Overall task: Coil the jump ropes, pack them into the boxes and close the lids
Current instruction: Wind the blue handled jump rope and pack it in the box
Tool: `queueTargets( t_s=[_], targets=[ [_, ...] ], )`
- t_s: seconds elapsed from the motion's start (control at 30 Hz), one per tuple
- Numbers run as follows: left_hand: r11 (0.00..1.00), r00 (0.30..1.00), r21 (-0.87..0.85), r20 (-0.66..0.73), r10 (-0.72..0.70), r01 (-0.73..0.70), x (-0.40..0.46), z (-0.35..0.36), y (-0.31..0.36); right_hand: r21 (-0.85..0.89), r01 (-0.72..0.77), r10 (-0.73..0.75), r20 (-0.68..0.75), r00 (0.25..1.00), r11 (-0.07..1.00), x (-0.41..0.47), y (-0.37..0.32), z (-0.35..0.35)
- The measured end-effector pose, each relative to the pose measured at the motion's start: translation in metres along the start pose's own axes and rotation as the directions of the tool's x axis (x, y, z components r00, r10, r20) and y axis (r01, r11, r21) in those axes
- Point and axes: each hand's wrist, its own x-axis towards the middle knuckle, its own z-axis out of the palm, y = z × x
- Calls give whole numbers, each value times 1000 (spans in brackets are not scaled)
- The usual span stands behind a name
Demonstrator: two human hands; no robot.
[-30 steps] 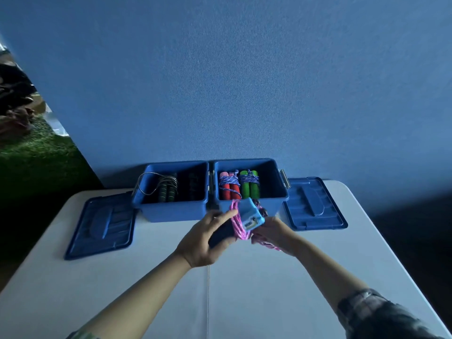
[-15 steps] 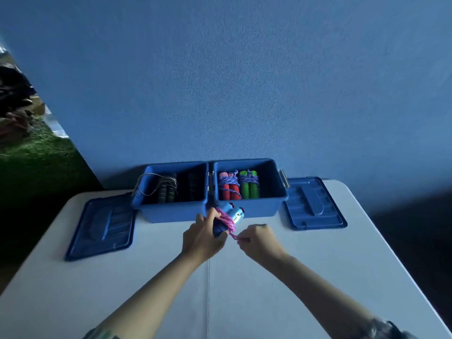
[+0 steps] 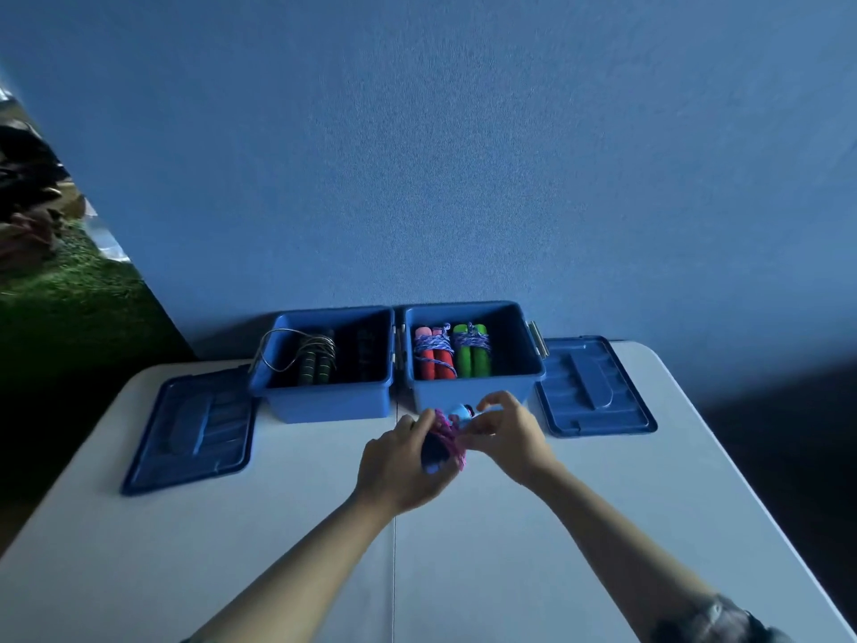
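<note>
My left hand (image 3: pixel 399 471) grips the dark blue handles of a jump rope (image 3: pixel 436 452) with pink cord wound round them, just in front of the two boxes. My right hand (image 3: pixel 505 433) pinches the pink cord at the bundle's upper end, beside a light blue handle tip. The right blue box (image 3: pixel 477 392) stands open and holds a red-handled and a green-handled coiled rope. The left blue box (image 3: pixel 324 401) is open too, with a dark green-handled rope and a wire cord inside.
Two blue lids lie flat on the white table (image 3: pixel 278 549): one lid (image 3: pixel 195 429) left of the boxes, the other lid (image 3: pixel 593 387) right of them. A blue wall rises directly behind the boxes. The table's edges fall off at left and right.
The bundle has come lower and turned, its handles now pointing toward me. My right hand moved from pulling the cord at the side up to the bundle's far end.
</note>
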Motion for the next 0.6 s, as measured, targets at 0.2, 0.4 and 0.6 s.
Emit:
queueTargets(
  t_s=[0.2, 0.4, 0.6],
  targets=[
    [995, 996, -66, -29, -80, 78, -3, 4, 1, -6, 66, -66, 19, 998, 998, -1, 1, 4],
    [978, 991, -162, 3, -137, 136, -2, -6, 12, -132, 148, -147, 16, 989, 980, 1, 4, 8],
    [968, 988, -202, 4, -154, 151, 7, -11, 8, -323, 233, -256, -29, 966, 917, 4, 8, 8]
  ],
)
